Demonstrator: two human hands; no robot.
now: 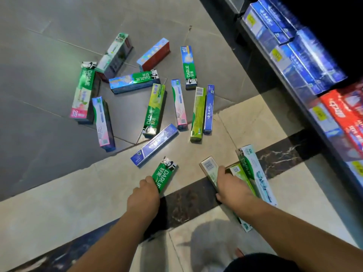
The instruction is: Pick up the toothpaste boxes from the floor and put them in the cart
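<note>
Twelve toothpaste boxes (155,109) lie loose on the floor (59,173); left hand (143,199) grips one green Darlie box (164,176), right hand (231,190) clutches three boxes (253,173).

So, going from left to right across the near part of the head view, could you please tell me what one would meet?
Left hand → green Darlie box it grips → right hand → pale Darlie box by that hand → shelf of red boxes.
</note>
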